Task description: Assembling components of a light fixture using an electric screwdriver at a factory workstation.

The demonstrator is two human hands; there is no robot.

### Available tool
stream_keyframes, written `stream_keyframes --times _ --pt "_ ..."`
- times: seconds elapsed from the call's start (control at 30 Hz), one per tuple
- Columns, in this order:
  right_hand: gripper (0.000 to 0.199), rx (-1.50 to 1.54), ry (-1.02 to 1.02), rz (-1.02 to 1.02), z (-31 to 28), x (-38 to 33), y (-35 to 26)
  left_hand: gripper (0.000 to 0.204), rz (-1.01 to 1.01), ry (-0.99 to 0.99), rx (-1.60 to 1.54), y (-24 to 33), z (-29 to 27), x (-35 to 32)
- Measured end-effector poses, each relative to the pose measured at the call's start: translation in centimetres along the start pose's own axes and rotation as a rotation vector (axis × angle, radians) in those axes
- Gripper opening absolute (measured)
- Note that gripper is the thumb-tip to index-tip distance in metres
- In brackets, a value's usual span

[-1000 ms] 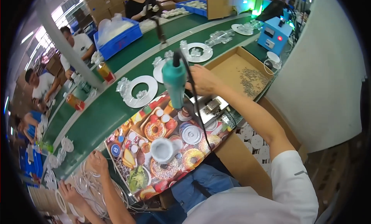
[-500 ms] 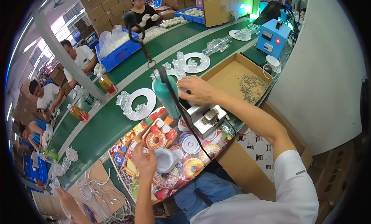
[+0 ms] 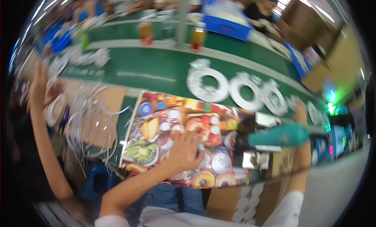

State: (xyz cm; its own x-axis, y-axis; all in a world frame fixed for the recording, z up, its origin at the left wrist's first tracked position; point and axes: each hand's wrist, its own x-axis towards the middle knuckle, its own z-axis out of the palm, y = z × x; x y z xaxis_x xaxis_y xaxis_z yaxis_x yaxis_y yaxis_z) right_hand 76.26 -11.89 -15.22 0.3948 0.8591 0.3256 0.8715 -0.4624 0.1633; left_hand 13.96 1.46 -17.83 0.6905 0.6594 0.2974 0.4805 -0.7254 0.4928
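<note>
The teal power screwdriver lies nearly level, its long axis running left to right, the narrow nose pointing left toward the left hand and its thick end at the right hand. That right hand sits at the tool's rear end; blur hides whether its fingers close round it. The left hand rests flat, fingers spread, on the food-patterned mat, holding nothing, a short way left of the tool's tip. Beyond both hands, white ring-shaped parts lie on the green conveyor belt.
</note>
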Motion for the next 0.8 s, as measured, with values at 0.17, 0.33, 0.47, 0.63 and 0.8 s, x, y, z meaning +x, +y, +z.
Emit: stream_keyframes --times 0.17,0.33,0.47,0.63,0.8 --pt "0.067 -0.173 -0.029 -0.081 2.4 1.3 2.7 0.049 0.085 -0.057 0.002 0.1 -0.2 -0.4" --pt "0.075 -0.442 -0.379 0.055 3.1 5.2 0.2 0.05 0.055 -0.044 -0.008 -0.4 -0.3 -0.5" --pt "0.076 -0.428 -0.494 0.06 4.9 6.1 4.0 0.047 0.028 -0.027 -0.037 0.2 0.6 0.5" --pt "0.062 -0.511 -0.451 -0.051 7.0 7.4 2.7 0.045 0.038 0.004 -0.086 -0.2 0.8 0.2" --pt "0.051 -0.344 -0.136 -0.197 8.4 6.6 7.5 0.046 0.021 -0.06 -0.127 0.2 0.2 0.0"
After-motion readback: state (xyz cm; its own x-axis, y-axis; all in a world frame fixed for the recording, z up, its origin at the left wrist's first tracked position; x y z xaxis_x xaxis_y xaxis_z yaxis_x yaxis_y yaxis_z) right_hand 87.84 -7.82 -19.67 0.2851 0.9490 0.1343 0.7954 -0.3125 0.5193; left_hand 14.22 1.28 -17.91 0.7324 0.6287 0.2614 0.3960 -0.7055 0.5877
